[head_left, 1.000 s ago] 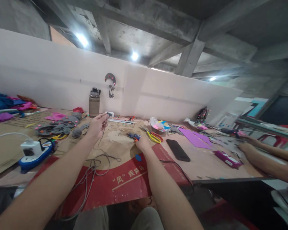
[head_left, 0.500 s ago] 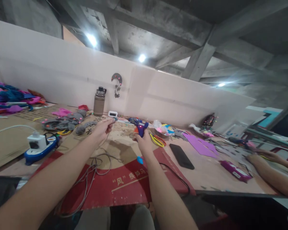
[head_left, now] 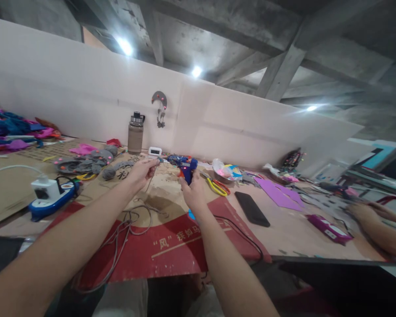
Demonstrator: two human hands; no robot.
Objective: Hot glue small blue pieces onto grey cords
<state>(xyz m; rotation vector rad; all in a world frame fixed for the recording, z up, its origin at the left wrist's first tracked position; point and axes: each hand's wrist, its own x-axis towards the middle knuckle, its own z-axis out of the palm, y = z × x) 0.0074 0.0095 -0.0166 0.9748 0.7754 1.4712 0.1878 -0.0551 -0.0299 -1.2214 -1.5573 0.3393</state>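
My right hand [head_left: 193, 193] is closed round the grip of a blue glue gun [head_left: 184, 165] with a red light, held above the table with its nozzle pointing left. My left hand [head_left: 143, 171] pinches the end of a thin grey cord [head_left: 132, 220] just left of the nozzle. The cord trails down in loops over the cardboard-covered table [head_left: 284, 229] toward me. A black cable [head_left: 240, 235] runs from the gun across the red printed cardboard.
Yellow-handled scissors [head_left: 216, 187] and a black phone [head_left: 251, 209] lie right of my hands. A bottle [head_left: 135, 133], grey felt pieces [head_left: 86, 164] and a white plug on a blue power strip [head_left: 51, 196] sit left. Another person's arms [head_left: 379, 224] rest at far right.
My right hand picked the glue gun up off the table and raised it toward my left hand. The left hand kept hold of the cord and shifted slightly right.
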